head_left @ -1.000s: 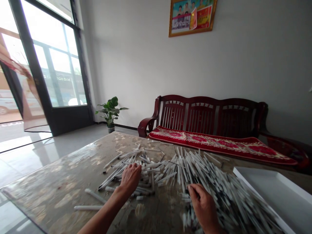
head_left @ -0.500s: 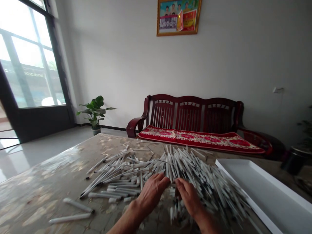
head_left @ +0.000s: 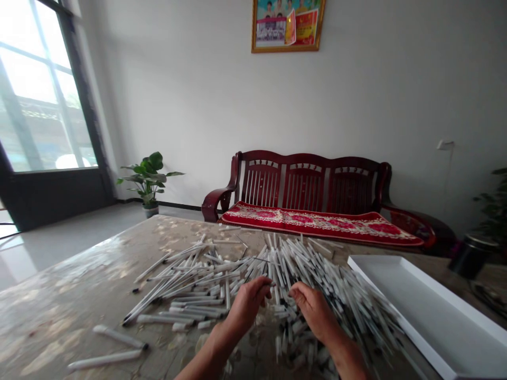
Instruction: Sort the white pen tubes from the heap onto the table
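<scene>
My left hand [head_left: 249,301] is held over the middle of the table with its fingers curled in a pinch. Something small and greyish shows at its fingertips, too small to name. To its right, my right hand [head_left: 315,309] is also closed, thumb against forefinger; whatever it may hold is hidden. A small gap separates the two hands. Behind and right of them spreads a large heap of white pen barrels [head_left: 307,258] with dark ends. Thin pen refills [head_left: 166,287] lie fanned out on the left. Short pen caps [head_left: 289,338] are scattered below my right hand.
A shallow white box lid or tray [head_left: 433,311] stands at the table's right. Two white pens [head_left: 105,360] lie apart on the patterned tabletop [head_left: 83,295], front left. Beyond are a red wooden bench [head_left: 304,184], a potted plant [head_left: 148,177] and a black canister [head_left: 471,256].
My hands were nearly touching at the fingertips and have moved slightly apart. The left fingers are curled more tightly. The view has shifted slightly.
</scene>
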A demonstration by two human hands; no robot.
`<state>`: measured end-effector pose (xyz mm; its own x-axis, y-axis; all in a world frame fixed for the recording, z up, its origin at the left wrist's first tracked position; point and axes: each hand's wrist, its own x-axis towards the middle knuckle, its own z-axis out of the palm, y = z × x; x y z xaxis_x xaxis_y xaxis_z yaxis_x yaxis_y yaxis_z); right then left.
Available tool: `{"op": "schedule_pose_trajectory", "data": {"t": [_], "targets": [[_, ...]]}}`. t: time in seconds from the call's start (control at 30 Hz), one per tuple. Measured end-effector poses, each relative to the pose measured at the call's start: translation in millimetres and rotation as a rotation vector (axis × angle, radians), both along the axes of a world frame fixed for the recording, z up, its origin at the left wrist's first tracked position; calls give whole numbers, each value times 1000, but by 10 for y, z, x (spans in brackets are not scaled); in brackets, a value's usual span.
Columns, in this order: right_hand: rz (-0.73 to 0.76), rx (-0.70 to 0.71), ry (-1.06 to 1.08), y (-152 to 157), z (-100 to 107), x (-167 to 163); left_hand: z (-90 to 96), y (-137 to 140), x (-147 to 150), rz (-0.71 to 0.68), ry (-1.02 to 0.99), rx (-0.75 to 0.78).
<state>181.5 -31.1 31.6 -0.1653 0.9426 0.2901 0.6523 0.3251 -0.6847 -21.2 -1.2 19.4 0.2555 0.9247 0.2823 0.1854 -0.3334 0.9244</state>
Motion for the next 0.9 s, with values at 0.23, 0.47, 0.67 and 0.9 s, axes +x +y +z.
{"op": "schedule_pose_trajectory", "data": {"t": [0.23,0.47,0.67,0.9], "targets": [[-32,113,-70,21,-43,-35,39,64,58,72,-949,-421],[-36,85,-161,-78,-61,-193,-57,100,99,118,-1156,-543],[-54,69,-131,-45,-119,-223,-108,87,113,123,-1158,-543],[-130,196,-14,3,-157,-160,-178,72,138,190,-1061,-533]]}}
